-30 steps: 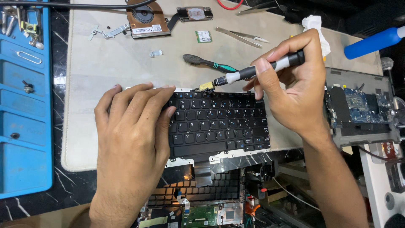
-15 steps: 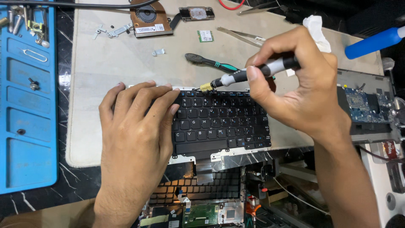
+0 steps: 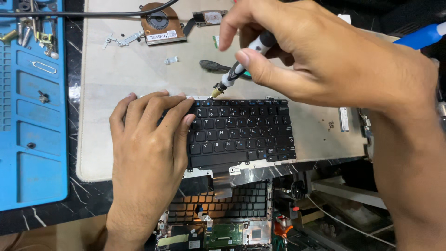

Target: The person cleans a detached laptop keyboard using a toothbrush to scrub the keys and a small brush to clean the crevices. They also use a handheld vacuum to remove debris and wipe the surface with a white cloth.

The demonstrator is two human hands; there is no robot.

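A black laptop keyboard [image 3: 241,132] lies on a beige mat [image 3: 125,74]. My left hand [image 3: 148,139] lies flat on the keyboard's left part, fingers spread toward its top edge. My right hand [image 3: 316,51] grips a grey and black precision screwdriver [image 3: 237,69], held steeply. Its yellow-collared tip touches the keyboard's top metal edge, just right of my left fingertips.
A blue parts tray [image 3: 32,116] with screws stands at the left. A copper cooling fan [image 3: 160,23], small brackets [image 3: 172,59], a black pry tool [image 3: 216,66] and a small circuit board lie at the back of the mat. An opened laptop base [image 3: 218,218] sits below.
My right hand has risen and swung left over the keyboard, tilting the screwdriver from nearly flat to steep. Its tip has stayed at the keyboard's top edge. My left hand has not moved.
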